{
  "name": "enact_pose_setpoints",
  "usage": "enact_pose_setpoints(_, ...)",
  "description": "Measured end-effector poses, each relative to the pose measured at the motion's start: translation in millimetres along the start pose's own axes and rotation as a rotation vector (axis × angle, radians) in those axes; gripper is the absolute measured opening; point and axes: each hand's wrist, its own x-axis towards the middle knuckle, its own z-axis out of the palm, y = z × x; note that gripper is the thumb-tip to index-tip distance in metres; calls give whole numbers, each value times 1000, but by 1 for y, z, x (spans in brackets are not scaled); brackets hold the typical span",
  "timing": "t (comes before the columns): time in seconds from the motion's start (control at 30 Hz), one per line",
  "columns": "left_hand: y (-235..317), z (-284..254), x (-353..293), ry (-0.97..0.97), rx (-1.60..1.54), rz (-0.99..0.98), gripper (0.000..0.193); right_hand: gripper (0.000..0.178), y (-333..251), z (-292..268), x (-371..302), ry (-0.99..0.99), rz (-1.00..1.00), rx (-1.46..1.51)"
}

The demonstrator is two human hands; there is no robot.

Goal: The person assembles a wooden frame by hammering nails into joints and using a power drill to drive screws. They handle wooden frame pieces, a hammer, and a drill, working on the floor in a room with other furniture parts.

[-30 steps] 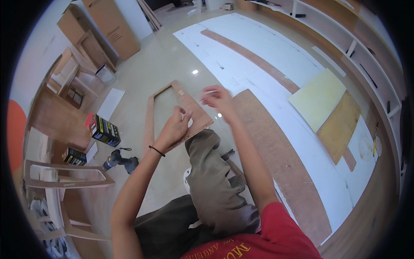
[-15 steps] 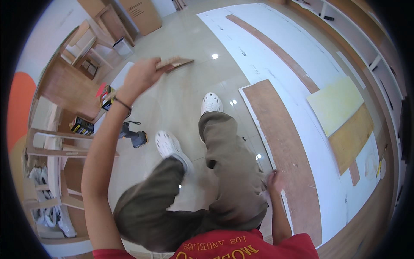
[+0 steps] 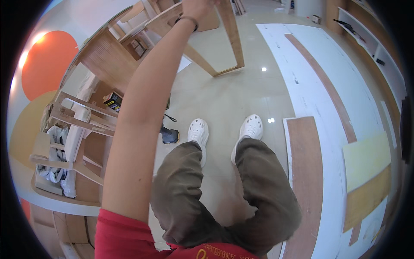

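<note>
My left arm reaches far forward, and my left hand (image 3: 198,8) is at the top edge of the view, partly cut off. Its fingers close on the upper part of an open wooden frame (image 3: 234,39) with slanting sides. The frame's narrow lower end hangs close to the tiled floor; whether it touches cannot be made out. My right hand and forearm are out of view. Ahead of my knees, my two white clogs (image 3: 198,131) stand on the floor.
A cordless power tool (image 3: 170,135) stands left of my feet. A wooden chair part (image 3: 86,112) and a black-and-yellow box (image 3: 113,100) are at left. On the right, brown boards (image 3: 306,164) and a yellowish panel (image 3: 366,159) lie on a white sheet (image 3: 276,56).
My left hand has reached farther forward, and the wooden frame, earlier seen nearly edge-on, now shows its opening. My right hand has left the brown board's edge and the view. My feet appear side by side.
</note>
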Motion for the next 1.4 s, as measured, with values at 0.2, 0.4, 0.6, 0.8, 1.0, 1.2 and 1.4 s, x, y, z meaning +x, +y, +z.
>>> enact_pose_setpoints(0.2, -46, 89, 117, 76, 56, 4, 31, 29, -3, -1, 8, 51, 104, -83)
enact_pose_setpoints(0.4, -92, 141, 188, -91, -64, -80, 31, 33, -20, -3, 18, 26, 230, -57)
enact_pose_setpoints(0.6, -198, 180, 227, -403, -167, -218, 41, 37, -36, -14, 23, 47, 195, -14)
enact_pose_setpoints(0.8, -265, 229, 263, -426, -384, -394, 36, 35, -40, -25, 30, 5, 187, -85)
enact_pose_setpoints(1.0, -367, 312, 302, -441, -156, -253, 28, 27, -59, -65, 58, -236, 318, -18)
enact_pose_setpoints(1.2, -491, 387, 334, -523, -133, -355, 28, 17, -131, -92, 165, -400, 680, 279)
enact_pose_setpoints(1.4, -626, 504, 276, -507, -99, -424, 25, 18, -211, -74, 418, -589, 1121, 1117)
